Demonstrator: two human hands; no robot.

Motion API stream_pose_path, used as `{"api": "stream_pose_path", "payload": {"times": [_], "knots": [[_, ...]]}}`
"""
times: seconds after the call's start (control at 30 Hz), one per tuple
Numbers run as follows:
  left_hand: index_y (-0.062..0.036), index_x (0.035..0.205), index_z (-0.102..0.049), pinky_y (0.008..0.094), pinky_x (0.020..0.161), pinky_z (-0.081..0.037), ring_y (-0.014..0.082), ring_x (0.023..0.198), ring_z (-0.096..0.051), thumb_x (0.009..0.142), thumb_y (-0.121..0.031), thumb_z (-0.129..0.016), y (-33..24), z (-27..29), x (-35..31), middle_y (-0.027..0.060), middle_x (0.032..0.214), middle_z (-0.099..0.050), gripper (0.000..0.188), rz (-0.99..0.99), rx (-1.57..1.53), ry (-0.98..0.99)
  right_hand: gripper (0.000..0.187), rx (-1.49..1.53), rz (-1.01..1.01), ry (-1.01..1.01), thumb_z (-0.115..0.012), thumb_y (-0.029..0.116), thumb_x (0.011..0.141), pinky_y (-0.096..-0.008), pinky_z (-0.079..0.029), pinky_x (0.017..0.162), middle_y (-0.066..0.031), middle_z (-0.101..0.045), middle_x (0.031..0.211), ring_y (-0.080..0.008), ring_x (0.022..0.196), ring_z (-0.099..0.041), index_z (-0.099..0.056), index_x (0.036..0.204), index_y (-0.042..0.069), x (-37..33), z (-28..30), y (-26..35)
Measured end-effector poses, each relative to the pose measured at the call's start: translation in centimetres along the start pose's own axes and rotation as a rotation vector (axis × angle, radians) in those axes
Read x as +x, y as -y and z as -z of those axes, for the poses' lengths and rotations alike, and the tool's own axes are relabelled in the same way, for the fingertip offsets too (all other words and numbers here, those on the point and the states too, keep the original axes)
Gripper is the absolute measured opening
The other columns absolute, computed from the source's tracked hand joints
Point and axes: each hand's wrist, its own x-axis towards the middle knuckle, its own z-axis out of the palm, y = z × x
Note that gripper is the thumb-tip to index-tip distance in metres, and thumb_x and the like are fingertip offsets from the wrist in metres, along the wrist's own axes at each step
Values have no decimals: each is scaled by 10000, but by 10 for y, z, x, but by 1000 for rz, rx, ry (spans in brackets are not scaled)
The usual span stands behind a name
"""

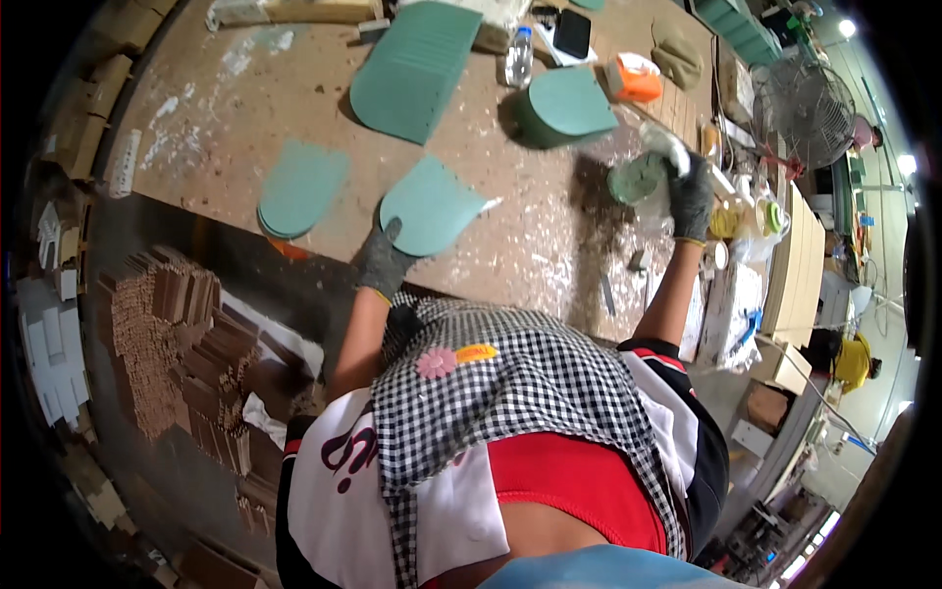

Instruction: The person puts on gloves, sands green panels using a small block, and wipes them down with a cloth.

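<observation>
Pale blue material [589,571] is filling the lower edge, closest to the lens, and out beyond it a rounded green piece [432,204] is lying near the close edge of the tabletop [545,236], its long axis apparently running up and rightward from the gloved left hand [383,263], which is gripping the lower-left rim, thumb on top. Well off to the right, the farther, gloved right hand [691,201] is hovering beside a greenish container [631,183], something whitish [668,147] showing at its fingers, though whether it's gripping that I can't tell; beyond, a green stack [564,106] is sitting.
</observation>
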Motion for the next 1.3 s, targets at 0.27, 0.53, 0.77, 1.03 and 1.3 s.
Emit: {"api": "stream_pose_path", "payload": {"times": [0.27, 0.53, 0.77, 1.03, 1.3], "knots": [[-89, 1523, -364, 586, 1046, -471, 399, 1340, -479, 980, -112, -576, 13, -3, 3, 197, 1480, -462, 583, -79, 8, -118, 360, 238, -147, 92, -763, 265, 892, -379, -565, 757, -132, -690, 966, -253, 824, -663, -627, 1139, 43, -63, -17, 109], [-14, 1447, -426, 412, 968, -529, 310, 1178, -604, 949, -81, -634, 32, -11, 5, 193, 1405, -528, 544, -286, 184, -229, 739, 279, 541, 720, -578, 389, 902, -597, -176, 1198, -195, -308, 1606, -413, 1490, -255, -374, 1507, 17, -199, -117, 239], [25, 1389, -492, 404, 951, -543, 294, 1128, -618, 939, -11, -612, 23, -12, 10, 163, 1294, -601, 467, -225, 469, -427, 928, 85, 690, 599, -693, 430, 824, -533, -42, 1247, -229, -215, 1637, -355, 1542, -137, -307, 1530, -32, -222, -117, 253], [-58, 1473, -402, 521, 875, -589, 378, 1149, -613, 952, -13, -591, 12, -41, -5, 181, 1374, -527, 557, -121, 193, -446, 662, 172, 282, 532, -575, 299, 914, -497, -221, 1212, -195, -356, 1581, -397, 1450, -342, -409, 1493, 24, -175, -136, 215], [3, 1372, -494, 430, 885, -572, 293, 1119, -617, 995, -173, -588, 24, -15, 7, 147, 1269, -602, 427, -63, 209, -416, 718, 290, 459, 690, -597, 316, 894, -526, -124, 1243, -189, -316, 1603, -341, 1509, -249, -377, 1509, 18, -199, -107, 271]]}}
